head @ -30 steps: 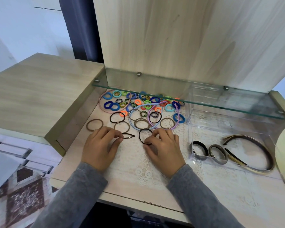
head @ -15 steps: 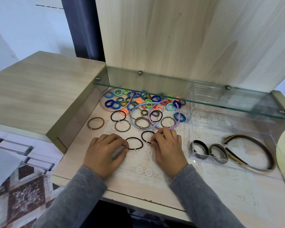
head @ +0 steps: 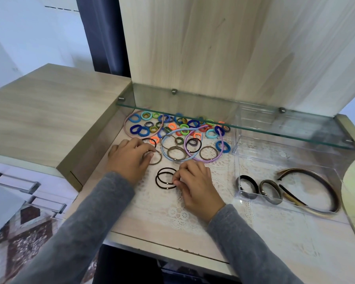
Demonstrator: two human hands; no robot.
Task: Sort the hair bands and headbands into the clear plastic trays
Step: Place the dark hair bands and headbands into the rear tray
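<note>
Two thin black hair bands [head: 164, 178] lie overlapped on the lace mat, and my right hand [head: 195, 185] pinches their right edge. My left hand [head: 129, 158] lies further back on a thin brown hair band [head: 156, 158], its fingertips curled onto the ring. Behind them sits a pile of colourful hair ties [head: 180, 128] with pink, blue and purple thin headbands [head: 201, 158] and more brown rings [head: 176, 153]. At the right a clear plastic tray [head: 240, 193] holds dark headbands [head: 312, 193] and two wide bands.
A glass shelf [head: 275, 130] overhangs the back of the pile. A second clear tray [head: 254, 119] stands under it at the back right. A raised wooden block [head: 49, 113] borders the left side. The desk's front edge runs close below my wrists.
The two black bands, apart before, now lie overlapped under my right hand's fingertips. My left hand let go of its black band and moved back and left onto a brown band.
</note>
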